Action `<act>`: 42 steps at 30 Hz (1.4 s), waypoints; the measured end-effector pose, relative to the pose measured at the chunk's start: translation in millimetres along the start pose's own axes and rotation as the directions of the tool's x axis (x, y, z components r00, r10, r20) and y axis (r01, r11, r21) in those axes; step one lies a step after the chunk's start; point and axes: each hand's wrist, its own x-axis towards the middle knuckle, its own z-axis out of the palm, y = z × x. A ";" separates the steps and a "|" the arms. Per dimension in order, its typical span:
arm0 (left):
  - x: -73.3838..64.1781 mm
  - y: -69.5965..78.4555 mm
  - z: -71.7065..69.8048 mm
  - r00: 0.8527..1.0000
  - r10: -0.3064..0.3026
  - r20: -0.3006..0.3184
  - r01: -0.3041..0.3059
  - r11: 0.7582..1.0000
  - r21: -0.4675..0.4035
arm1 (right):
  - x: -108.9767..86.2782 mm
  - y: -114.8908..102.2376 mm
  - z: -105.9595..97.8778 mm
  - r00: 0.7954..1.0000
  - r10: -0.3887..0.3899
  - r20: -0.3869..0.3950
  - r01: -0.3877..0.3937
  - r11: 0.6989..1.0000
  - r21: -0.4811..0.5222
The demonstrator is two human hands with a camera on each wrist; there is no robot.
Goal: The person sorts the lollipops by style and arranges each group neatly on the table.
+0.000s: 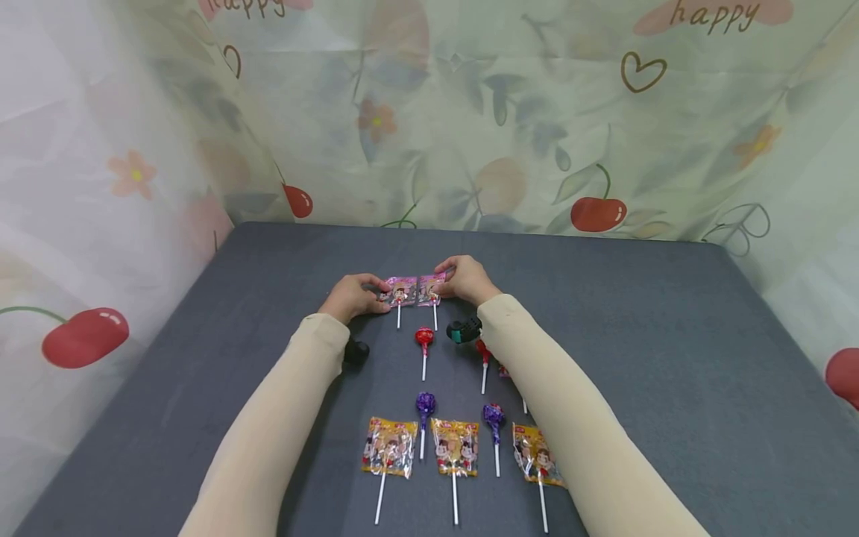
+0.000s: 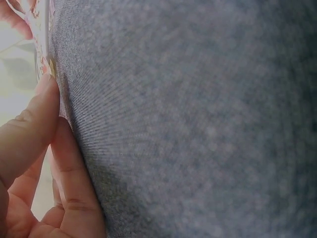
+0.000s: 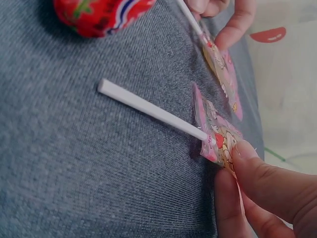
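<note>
Pinching the left pink-wrapped lollipop [image 1: 402,288] at the far middle of the grey table [image 1: 604,298], the left hand [image 1: 356,296] is facing the right hand [image 1: 468,280], which is pinching the right pink-wrapped lollipop [image 1: 429,289]; nearer, red lollipops [image 1: 424,337], purple lollipops [image 1: 426,403] and yellow-wrapped lollipops [image 1: 456,447] are lying

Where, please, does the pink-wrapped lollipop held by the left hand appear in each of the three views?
Head: the pink-wrapped lollipop is near the centre, slightly left.
Left wrist: it is at the upper left, seen nearly edge-on.
Right wrist: it is at the upper right.
Shared landmark: the left hand, at the lower left in left wrist, top right in right wrist.
</note>
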 end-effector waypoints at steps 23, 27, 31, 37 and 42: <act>2.8 -1.4 0.7 1.000 0.010 0.000 -0.010 1.000 0.012 | -10.4 -5.4 -0.7 0.999 -0.008 -0.041 0.003 0.990 -0.140; 6.9 -2.9 1.7 1.000 -0.004 0.001 0.004 1.000 0.004 | -10.4 -5.4 -0.7 0.999 -0.007 -0.039 0.001 0.990 -0.138; 4.2 -1.1 0.6 1.000 -0.010 0.007 0.010 1.000 -0.003 | -9.9 -5.1 -0.7 0.999 -0.007 -0.043 0.001 0.989 -0.145; -3.1 1.8 -2.3 1.000 0.004 0.009 -0.004 1.000 0.001 | -8.8 -4.8 -0.4 0.999 0.004 -0.040 -0.009 0.991 -0.136; -0.6 -0.4 -1.6 1.000 -0.001 0.017 0.001 1.000 -0.011 | -9.7 -5.5 -0.2 0.999 0.010 -0.036 -0.014 0.992 -0.126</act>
